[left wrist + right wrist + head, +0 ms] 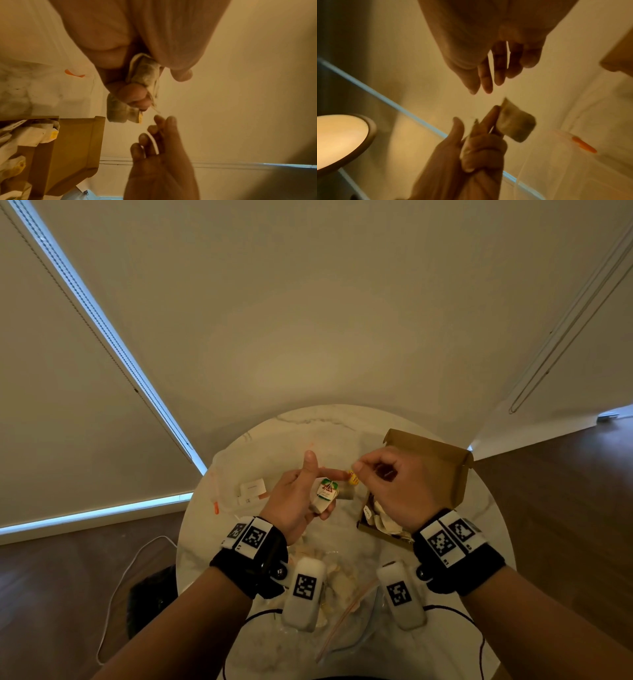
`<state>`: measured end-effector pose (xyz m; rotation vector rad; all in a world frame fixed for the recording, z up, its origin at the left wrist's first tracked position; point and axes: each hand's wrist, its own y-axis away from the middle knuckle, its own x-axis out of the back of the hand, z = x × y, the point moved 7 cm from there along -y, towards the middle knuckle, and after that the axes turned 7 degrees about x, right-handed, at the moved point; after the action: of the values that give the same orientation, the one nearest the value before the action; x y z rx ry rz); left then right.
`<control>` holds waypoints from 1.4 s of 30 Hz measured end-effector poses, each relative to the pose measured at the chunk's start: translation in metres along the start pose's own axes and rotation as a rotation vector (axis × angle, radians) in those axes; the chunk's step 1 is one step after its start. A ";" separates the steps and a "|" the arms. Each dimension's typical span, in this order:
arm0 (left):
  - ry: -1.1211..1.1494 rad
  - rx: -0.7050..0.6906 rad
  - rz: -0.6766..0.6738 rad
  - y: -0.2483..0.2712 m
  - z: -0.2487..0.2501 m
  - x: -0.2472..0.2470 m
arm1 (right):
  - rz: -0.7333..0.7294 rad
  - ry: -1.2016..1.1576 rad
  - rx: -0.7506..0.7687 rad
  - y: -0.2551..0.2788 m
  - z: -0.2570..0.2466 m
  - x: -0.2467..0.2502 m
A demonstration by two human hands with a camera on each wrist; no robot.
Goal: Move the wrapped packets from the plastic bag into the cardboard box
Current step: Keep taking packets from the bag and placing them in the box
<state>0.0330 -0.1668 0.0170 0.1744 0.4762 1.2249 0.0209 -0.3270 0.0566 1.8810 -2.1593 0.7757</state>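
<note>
My left hand (294, 499) grips a white wrapped packet (325, 494) with a red and green label, index finger straight and thumb up. A second packet (120, 111) with a yellow tag (353, 478) hangs from the same fingers. My right hand (383, 484) hovers just right of the tag with its fingers loosely curled, and nothing shows between them. The open cardboard box (435, 470) stands at the right with several packets inside. The clear plastic bag (346, 604) lies below my wrists with packets in it. In the right wrist view the right fingertips (486, 86) hover apart from the hanging packet (515, 121).
Everything sits on a round marble table (308, 426) against a wall. A flat clear bag with an orange slider (215, 508) lies at the left. A white cable (120, 577) and a dark object (150, 594) are on the wooden floor at the left.
</note>
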 end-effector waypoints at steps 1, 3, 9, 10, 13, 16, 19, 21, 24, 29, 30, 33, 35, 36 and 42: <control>0.008 0.002 0.018 0.000 0.000 0.000 | -0.057 0.047 0.043 0.000 -0.007 -0.006; -0.010 0.001 0.052 -0.001 -0.001 -0.001 | -0.169 0.100 0.078 0.002 -0.014 -0.021; -0.059 -0.009 0.124 -0.003 -0.004 0.003 | -0.205 0.029 0.085 0.000 -0.015 -0.033; -0.040 -0.011 0.126 -0.003 -0.004 0.004 | -0.197 -0.005 0.095 0.001 -0.018 -0.033; -0.023 -0.009 0.142 -0.003 -0.004 0.006 | -0.200 -0.130 0.090 0.003 -0.026 -0.029; -0.030 -0.022 0.158 -0.003 -0.003 0.009 | -0.201 -0.193 0.057 0.002 -0.031 -0.016; -0.044 -0.014 0.173 -0.004 -0.001 0.012 | -0.180 -0.248 0.024 0.001 -0.034 0.001; -0.055 -0.005 0.172 -0.004 0.000 0.014 | -0.195 -0.222 -0.007 -0.002 -0.031 0.011; -0.064 -0.008 0.120 -0.003 0.003 0.011 | -0.325 -0.045 -0.051 -0.003 -0.017 0.012; -0.024 0.025 0.016 -0.002 0.001 -0.002 | -0.351 0.058 -0.033 -0.005 0.000 0.000; -0.014 0.040 0.004 -0.003 -0.001 -0.002 | -0.327 0.039 -0.043 -0.006 0.002 -0.001; 0.008 0.057 0.005 -0.005 -0.004 -0.001 | -0.246 -0.036 -0.090 -0.006 0.007 0.000; 0.026 0.050 0.013 -0.006 -0.003 -0.001 | -0.192 -0.093 -0.096 -0.006 0.010 0.000; 0.034 0.046 0.019 -0.007 -0.003 -0.001 | -0.172 -0.122 -0.098 -0.006 0.013 0.000; 0.040 0.083 0.123 -0.021 -0.014 0.006 | -0.190 0.023 -0.172 -0.019 0.054 0.012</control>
<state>0.0470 -0.1702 -0.0048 0.2533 0.5577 1.3314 0.0476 -0.3653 0.0212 1.9414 -1.9297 0.5532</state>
